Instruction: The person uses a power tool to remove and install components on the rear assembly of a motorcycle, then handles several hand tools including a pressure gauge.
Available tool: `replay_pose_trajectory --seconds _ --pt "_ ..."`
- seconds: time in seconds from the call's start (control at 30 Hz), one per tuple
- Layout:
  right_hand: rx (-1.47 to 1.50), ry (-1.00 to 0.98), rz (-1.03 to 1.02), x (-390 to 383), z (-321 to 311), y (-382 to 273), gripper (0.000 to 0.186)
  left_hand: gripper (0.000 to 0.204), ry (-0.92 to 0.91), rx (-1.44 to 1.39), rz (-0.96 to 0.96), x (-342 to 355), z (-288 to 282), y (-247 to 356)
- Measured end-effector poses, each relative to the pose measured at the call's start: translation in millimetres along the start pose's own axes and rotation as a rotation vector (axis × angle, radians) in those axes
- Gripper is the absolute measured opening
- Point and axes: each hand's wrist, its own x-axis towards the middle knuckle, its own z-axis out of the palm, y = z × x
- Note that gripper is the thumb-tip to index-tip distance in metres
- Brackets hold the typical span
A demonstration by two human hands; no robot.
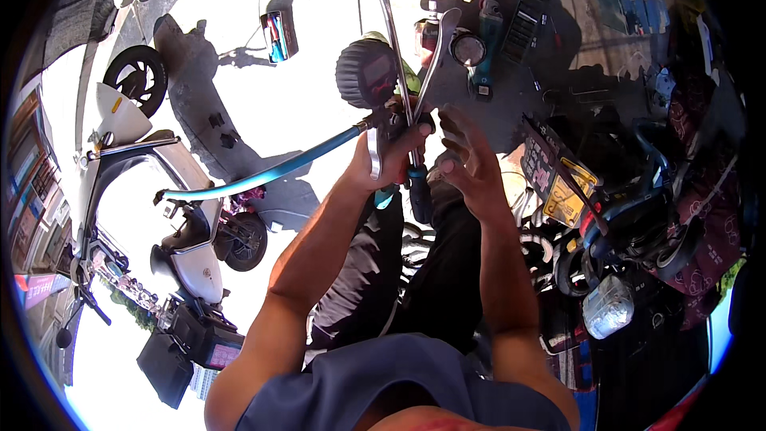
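Observation:
My left hand (390,156) is closed around a bundle of tools in front of me. In its grip are a tire inflator with a round black gauge (365,72) and two shiny tire levers (438,52) with spoon-shaped ends pointing away from me. A blue hose (291,166) runs leftward from the inflator. Below the same hand hangs a dark screwdriver-like handle (420,193); its upper part is hidden by the fingers. Just right of the bundle, my right hand (476,166) is open, its fingers apart and slightly bent, with nothing in it.
A white scooter (195,267) stands at the left. Ahead lie a teal power tool (483,52), a round tin (467,49), a dark socket tray (525,25) and a small box of pens or tubes (278,36). At right are a yellow plate (570,195) and a clear plastic bottle (608,306).

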Motion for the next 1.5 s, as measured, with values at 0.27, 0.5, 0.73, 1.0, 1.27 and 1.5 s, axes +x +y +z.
replay_pose_trajectory --seconds 0.27,0.5,0.73,1.0,1.27,1.5 --pt "0.467 0.182 0.162 26.0 -62.2 -107.5 0.039 0.012 -0.269 0.271 -0.189 30.4 111.5 81.0" --pt "0.704 0.278 0.113 21.8 -140.6 -137.7 0.036 0.024 -0.313 0.529 -0.259 81.7 211.0 120.4" --pt "0.484 0.644 0.019 70.7 -240.0 -92.0 0.034 0.040 -0.521 1.109 -0.058 165.0 269.3 99.0" --pt "0.598 0.719 0.105 186.2 -403.9 55.0 0.017 0.040 -0.324 1.080 -0.001 317.5 213.3 75.9" --pt "0.494 0.672 0.184 310.9 -422.0 208.8 0.021 0.035 -0.251 0.978 0.034 472.9 142.8 34.2" --pt "-0.067 1.018 0.082 368.6 -414.9 273.4 0.023 0.015 -0.190 0.911 0.010 521.4 113.1 62.3"
